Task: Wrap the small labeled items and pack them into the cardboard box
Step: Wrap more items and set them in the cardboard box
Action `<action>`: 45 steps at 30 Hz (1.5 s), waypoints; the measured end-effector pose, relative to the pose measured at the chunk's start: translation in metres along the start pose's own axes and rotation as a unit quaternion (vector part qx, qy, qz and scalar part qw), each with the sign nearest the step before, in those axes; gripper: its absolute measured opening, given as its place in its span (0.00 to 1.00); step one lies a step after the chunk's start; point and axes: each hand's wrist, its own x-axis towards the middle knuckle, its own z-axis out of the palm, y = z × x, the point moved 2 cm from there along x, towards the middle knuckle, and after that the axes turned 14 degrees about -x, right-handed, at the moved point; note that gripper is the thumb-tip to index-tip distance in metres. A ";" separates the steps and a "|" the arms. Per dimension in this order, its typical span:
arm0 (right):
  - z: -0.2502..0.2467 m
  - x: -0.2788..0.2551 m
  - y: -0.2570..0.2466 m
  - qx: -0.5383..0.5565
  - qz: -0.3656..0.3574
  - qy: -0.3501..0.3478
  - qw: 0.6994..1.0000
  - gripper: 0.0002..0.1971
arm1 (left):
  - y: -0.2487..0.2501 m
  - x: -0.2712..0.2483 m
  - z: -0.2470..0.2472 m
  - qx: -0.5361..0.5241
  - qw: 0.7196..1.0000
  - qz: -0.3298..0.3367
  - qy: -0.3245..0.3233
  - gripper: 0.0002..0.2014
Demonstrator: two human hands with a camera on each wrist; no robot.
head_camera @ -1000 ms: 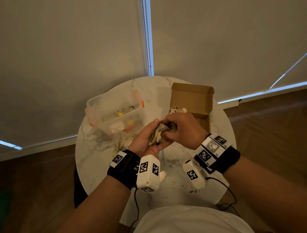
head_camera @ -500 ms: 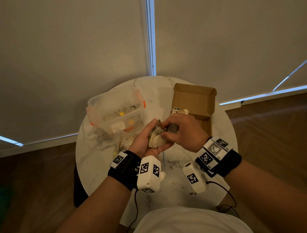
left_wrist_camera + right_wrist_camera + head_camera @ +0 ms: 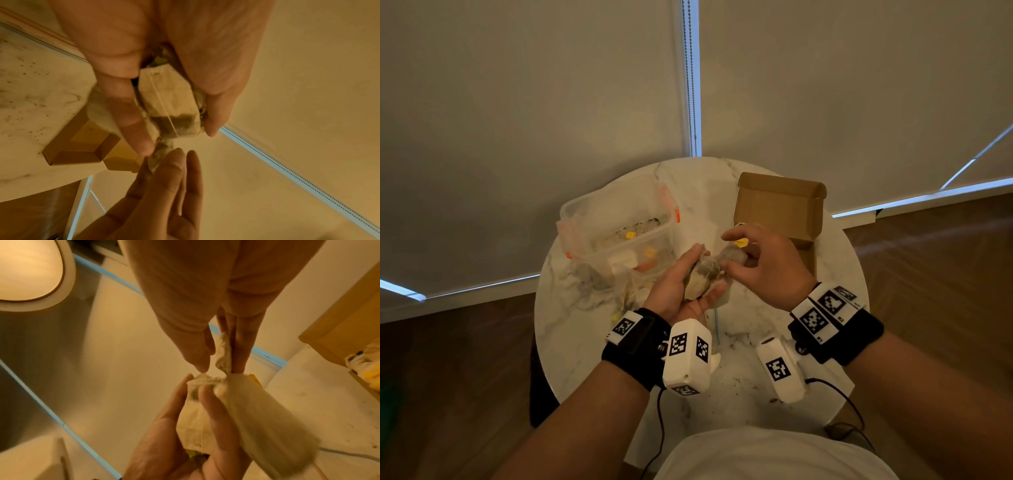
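Bundle [image 3: 702, 279] of pale wrap lies in the left hand [image 3: 681, 291], held above the table [image 3: 571, 329] just in front of the box [image 3: 779, 209]. The left fingers [image 3: 131, 112] and thumb curl round it, and a thin thread crosses its face in the left wrist view. What is inside the wrap cannot be told.

The right hand [image 3: 763, 263] meets the bundle at its far end, nearer the box. Its thumb and fingers [image 3: 241, 344] pinch a twisted tail [image 3: 223, 352] of the wrap, which stands out from the bundle [image 3: 205, 418] toward the right palm; the other right fingers are loosely spread.

The box is open, its lid raised at the back. Inside it, at the edge nearest the hands, sits a pale wrapped item [image 3: 363, 363] with a yellow label.

Left of the box stands a clear tub [image 3: 619, 226] with orange clips, holding small things with yellow labels. More crumpled wrap [image 3: 592, 284] lies on the table in front of the tub. Dark crumbs [image 3: 739, 339] speckle the table in front of the box.
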 end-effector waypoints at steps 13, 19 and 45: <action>-0.009 0.003 0.023 0.167 0.109 0.001 0.980 0.23 | 0.008 0.002 0.004 0.015 0.999 0.035 0.026 0.07; -0.015 0.002 0.025 0.239 0.103 0.016 0.965 0.28 | 0.013 0.001 0.005 0.084 0.994 0.062 0.011 0.10; -0.008 -0.006 0.017 0.053 -0.100 0.037 0.993 0.09 | 0.017 -0.001 0.004 0.300 0.936 0.163 0.084 0.12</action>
